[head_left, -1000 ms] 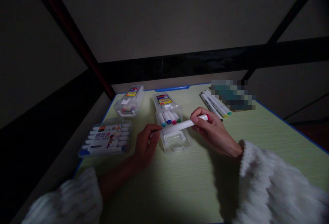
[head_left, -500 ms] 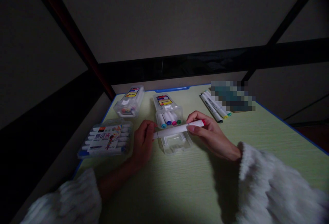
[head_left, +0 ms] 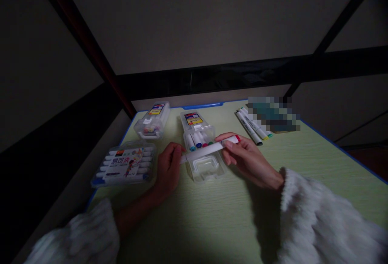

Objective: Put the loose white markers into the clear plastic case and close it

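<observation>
A white marker (head_left: pixel 206 151) with a red end is held level between my two hands. My left hand (head_left: pixel 170 167) is closed on its left end, hiding that tip. My right hand (head_left: pixel 247 159) pinches it near the red end. Just behind and below the marker is a clear plastic marker case (head_left: pixel 195 123) with its front flap (head_left: pixel 209 169) folded down onto the table. Several markers (head_left: pixel 198 139) with blue, pink and green ends show in its opening, partly covered by the held marker.
A second clear case (head_left: pixel 154 118) stands at the back left. In front of it lies a flat pack of white markers (head_left: pixel 125 163). Several loose markers (head_left: pixel 253 126) lie at the right beside a blurred-out flat object (head_left: pixel 274 114). The light green table (head_left: pixel 194 223) has a blue edge.
My right hand's fingers have shifted their grip on the marker, and its red end sits slightly further left and lower. My left hand has hardly moved.
</observation>
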`<act>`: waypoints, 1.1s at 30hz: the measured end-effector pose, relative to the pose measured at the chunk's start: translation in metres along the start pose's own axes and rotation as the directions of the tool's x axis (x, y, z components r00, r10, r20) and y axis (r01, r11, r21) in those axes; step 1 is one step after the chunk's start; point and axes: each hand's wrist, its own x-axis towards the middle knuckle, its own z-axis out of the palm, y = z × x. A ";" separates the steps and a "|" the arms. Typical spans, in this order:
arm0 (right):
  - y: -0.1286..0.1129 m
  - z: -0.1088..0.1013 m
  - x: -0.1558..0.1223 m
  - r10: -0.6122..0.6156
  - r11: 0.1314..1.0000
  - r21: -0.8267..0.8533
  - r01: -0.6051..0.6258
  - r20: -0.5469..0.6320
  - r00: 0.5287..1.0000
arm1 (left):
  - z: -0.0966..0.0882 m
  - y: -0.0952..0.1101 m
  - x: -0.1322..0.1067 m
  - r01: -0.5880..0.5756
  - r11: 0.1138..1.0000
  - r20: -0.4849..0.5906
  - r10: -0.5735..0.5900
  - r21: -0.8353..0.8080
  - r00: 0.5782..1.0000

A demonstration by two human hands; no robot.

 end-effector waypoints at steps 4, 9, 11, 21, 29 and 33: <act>0.000 0.000 0.000 0.032 0.996 0.083 -0.039 0.076 0.997 | 0.000 -0.001 0.000 -0.011 1.000 0.024 0.011 -0.007 1.000; 0.001 0.000 0.000 0.072 0.989 0.118 -0.084 0.106 0.992 | 0.001 0.000 0.000 -0.020 1.000 0.042 0.020 0.002 0.999; 0.001 0.001 0.000 0.076 0.989 0.115 -0.089 0.118 0.990 | 0.001 -0.001 0.000 -0.030 1.000 0.053 0.030 -0.002 0.998; 0.002 -0.001 -0.002 0.062 0.947 0.300 -0.111 0.168 0.984 | 0.000 0.001 -0.002 -0.012 1.000 0.093 0.010 0.012 0.996; 0.000 -0.002 -0.003 0.073 0.930 0.340 -0.140 0.201 0.977 | 0.000 0.002 -0.002 0.018 1.000 0.122 -0.017 -0.008 0.992; 0.000 -0.005 -0.002 0.041 0.913 0.398 -0.086 0.120 0.992 | 0.000 0.002 -0.003 0.026 1.000 0.119 -0.024 -0.018 0.993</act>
